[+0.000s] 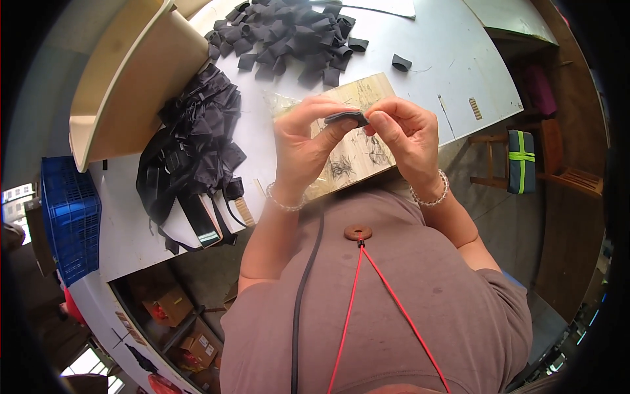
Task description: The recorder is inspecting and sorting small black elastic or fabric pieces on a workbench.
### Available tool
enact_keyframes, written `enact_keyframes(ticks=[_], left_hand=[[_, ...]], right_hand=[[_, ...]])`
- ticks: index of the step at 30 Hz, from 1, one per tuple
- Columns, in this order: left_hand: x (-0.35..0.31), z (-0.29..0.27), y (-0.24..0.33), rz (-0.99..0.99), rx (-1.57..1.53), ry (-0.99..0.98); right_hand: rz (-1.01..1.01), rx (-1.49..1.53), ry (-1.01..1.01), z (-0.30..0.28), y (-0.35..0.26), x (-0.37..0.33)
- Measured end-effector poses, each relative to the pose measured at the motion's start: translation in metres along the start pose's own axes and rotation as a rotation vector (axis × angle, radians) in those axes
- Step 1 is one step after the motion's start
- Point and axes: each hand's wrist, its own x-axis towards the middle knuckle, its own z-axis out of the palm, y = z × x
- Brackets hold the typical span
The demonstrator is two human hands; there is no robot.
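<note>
Between the thumb and fingers of my left hand [303, 134] is a small black fabric loop [346, 118], held above a wooden board [371, 88]. My right hand [408, 131] is closed in a pinch at the loop's right end. Its fingertips partly cover that end, so a loose thread there cannot be made out. Dark thread scraps [341, 167] lie on the board. Beyond my hands rises a heap of similar black loops [289, 36], and one single loop [401, 62] lies apart at the right.
Black straps [203, 125] are piled on the white table [134, 243] at left, beside a beige curved panel [141, 72]. A blue plastic crate [69, 217] stands farther left. Cardboard boxes [167, 305] sit under the table. A wooden stool [489, 161] stands at right.
</note>
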Motion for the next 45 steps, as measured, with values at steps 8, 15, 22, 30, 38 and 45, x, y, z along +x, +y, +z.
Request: enact_keyframes(ticks=[8, 15, 22, 30, 38, 45], left_hand=[[-0.001, -0.003, -0.007, 0.050, 0.036, -0.011], [-0.003, -0.003, -0.006, 0.068, 0.080, -0.020], [-0.002, -0.004, -0.003, 0.178, 0.186, 0.012], [-0.006, -0.004, -0.006, 0.140, 0.079, 0.015], [-0.006, -0.005, -0.010, 0.076, -0.044, 0.064], [0.003, 0.001, -0.005, 0.146, 0.055, 0.029]], right_hand=[[0.664, 1.027, -0.182, -0.003, 0.007, 0.000], [0.647, 1.065, -0.119, -0.009, 0.015, -0.007], [-0.347, -0.271, -0.013, 0.012, -0.016, 0.008], [-0.424, -0.261, 0.005, 0.008, -0.001, 0.007], [-0.490, -0.302, -0.004, 0.012, -0.013, 0.013], [-0.427, -0.163, 0.079, 0.005, -0.004, 0.002]])
